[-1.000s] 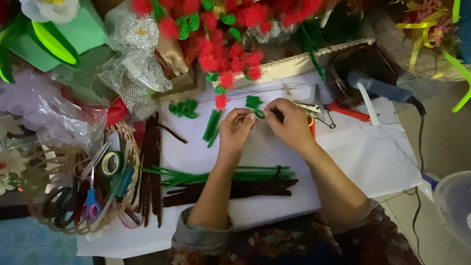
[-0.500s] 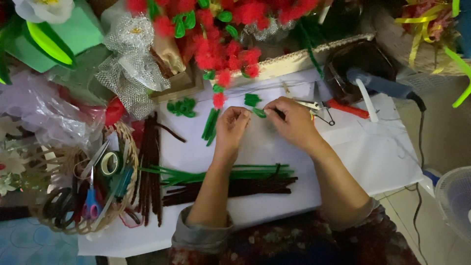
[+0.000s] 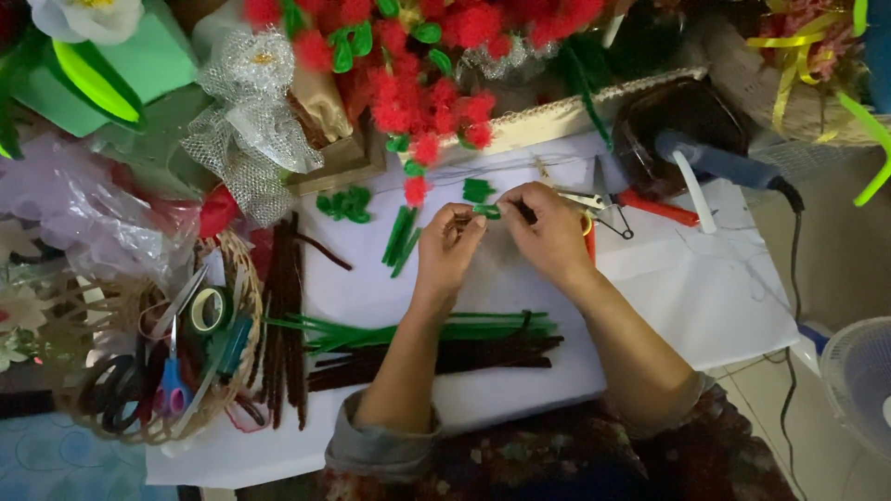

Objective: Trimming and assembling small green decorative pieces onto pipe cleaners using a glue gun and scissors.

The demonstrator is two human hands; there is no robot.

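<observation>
Both hands sit a little higher over the white worktop point(image 3: 705, 297) than before. Left hand point(image 3: 447, 249) and right hand point(image 3: 548, 232) pinch a small green pipe-cleaner piece point(image 3: 486, 211) between their fingertips, above the green stems point(image 3: 418, 331).

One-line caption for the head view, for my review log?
Both hands, left hand and right hand, pinch a small green pipe-cleaner piece over a white sheet, beside green and brown stems.

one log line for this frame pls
left hand: pinching green piece | right hand: pinching same piece | surface: white sheet | nearby: green stems, basket
</observation>
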